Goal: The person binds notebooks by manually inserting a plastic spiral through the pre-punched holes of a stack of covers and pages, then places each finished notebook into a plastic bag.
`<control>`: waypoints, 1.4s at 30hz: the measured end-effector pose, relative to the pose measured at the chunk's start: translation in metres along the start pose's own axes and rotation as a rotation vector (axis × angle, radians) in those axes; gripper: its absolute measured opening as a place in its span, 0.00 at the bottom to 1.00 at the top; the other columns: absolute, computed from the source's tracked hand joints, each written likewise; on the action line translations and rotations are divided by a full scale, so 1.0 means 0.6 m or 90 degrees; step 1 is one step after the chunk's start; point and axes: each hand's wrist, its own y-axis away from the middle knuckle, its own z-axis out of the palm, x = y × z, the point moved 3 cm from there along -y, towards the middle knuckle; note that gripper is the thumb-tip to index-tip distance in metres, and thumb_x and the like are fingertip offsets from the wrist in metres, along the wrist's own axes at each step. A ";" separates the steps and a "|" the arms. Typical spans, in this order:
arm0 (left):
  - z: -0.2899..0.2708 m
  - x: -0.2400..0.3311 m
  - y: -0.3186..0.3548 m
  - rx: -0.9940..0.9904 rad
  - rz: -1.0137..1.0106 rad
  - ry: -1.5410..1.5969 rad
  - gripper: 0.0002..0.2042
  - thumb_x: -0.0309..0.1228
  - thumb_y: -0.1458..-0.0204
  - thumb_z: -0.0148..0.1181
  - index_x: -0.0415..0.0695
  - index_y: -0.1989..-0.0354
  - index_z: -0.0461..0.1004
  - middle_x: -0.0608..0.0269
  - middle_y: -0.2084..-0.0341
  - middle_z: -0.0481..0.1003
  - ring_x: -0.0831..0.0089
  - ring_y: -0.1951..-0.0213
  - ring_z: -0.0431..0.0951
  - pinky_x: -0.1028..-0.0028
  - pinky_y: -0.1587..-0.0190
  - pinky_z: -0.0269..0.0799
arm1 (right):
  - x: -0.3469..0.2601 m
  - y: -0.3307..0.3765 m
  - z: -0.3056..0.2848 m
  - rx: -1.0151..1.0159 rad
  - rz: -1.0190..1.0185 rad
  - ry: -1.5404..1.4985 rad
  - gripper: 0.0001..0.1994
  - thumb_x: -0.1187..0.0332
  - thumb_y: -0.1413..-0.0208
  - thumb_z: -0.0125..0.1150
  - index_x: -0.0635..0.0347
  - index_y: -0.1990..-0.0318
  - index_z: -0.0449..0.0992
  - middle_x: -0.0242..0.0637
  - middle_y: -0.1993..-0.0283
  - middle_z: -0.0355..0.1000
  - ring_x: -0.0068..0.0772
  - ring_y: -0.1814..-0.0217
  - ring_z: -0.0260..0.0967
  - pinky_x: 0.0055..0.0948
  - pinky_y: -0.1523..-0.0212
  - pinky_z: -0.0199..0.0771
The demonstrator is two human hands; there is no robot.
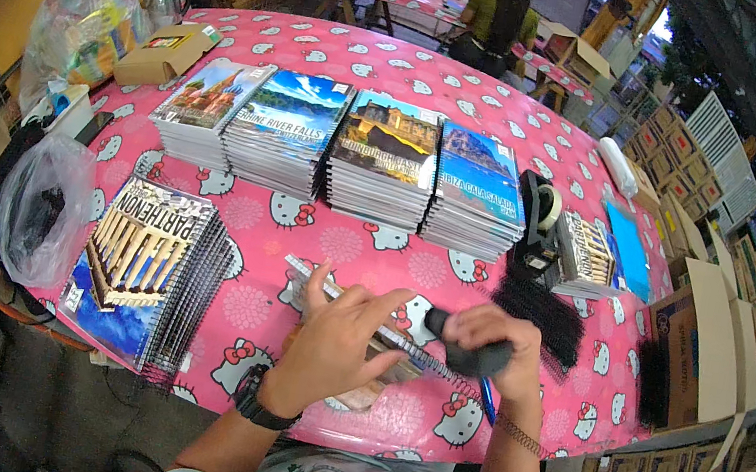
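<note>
**Keep the notebook pinned while you work the spiral**

Your left hand [338,333] lies on the spiral notebook [363,332] at the near edge of the bench [514,129], fingers [324,279] partly spread and pressing down rather than gripping. Your right hand [494,348] is wrapped closed around a dark-handled tool [468,354] at the wire binding [436,366]. Hold the cover flat so the coil cannot roll, and keep the tool square to the spine. The finished pile [145,268] sits to your left, the four stacks [343,146] well behind; loose black coils [540,306] lie just beside your right wrist, so don't snag them.
</note>
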 end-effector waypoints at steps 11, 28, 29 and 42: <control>-0.051 -0.101 0.005 0.125 -0.084 0.021 0.41 0.38 0.71 0.73 0.46 0.43 0.62 0.59 0.43 0.62 0.61 0.42 0.62 0.51 0.37 0.41 | 0.070 -0.014 0.014 -0.024 0.154 0.320 0.14 0.86 0.66 0.56 0.65 0.68 0.76 0.42 0.63 0.76 0.40 0.55 0.72 0.37 0.51 0.70; 0.037 -0.184 0.037 0.222 -0.317 0.873 0.17 0.23 0.53 0.63 0.42 0.53 0.71 0.74 0.70 0.71 0.86 0.70 0.69 0.85 0.69 0.65 | 0.065 -0.062 0.019 0.034 0.132 0.351 0.12 0.83 0.65 0.59 0.65 0.67 0.76 0.44 0.62 0.75 0.40 0.57 0.73 0.34 0.53 0.71; 0.036 -0.184 0.032 0.223 -0.307 0.876 0.17 0.23 0.53 0.63 0.42 0.53 0.71 0.74 0.70 0.71 0.86 0.70 0.69 0.85 0.69 0.65 | 0.053 -0.064 0.025 0.028 0.069 0.189 0.14 0.84 0.66 0.57 0.64 0.67 0.76 0.43 0.63 0.75 0.39 0.57 0.73 0.33 0.53 0.71; 0.040 -0.195 0.043 0.221 -0.304 0.952 0.17 0.22 0.54 0.63 0.42 0.54 0.71 0.73 0.70 0.71 0.85 0.70 0.70 0.85 0.68 0.66 | 0.078 -0.094 0.065 -0.010 0.108 0.379 0.12 0.86 0.61 0.60 0.65 0.66 0.75 0.43 0.60 0.75 0.38 0.58 0.73 0.36 0.57 0.75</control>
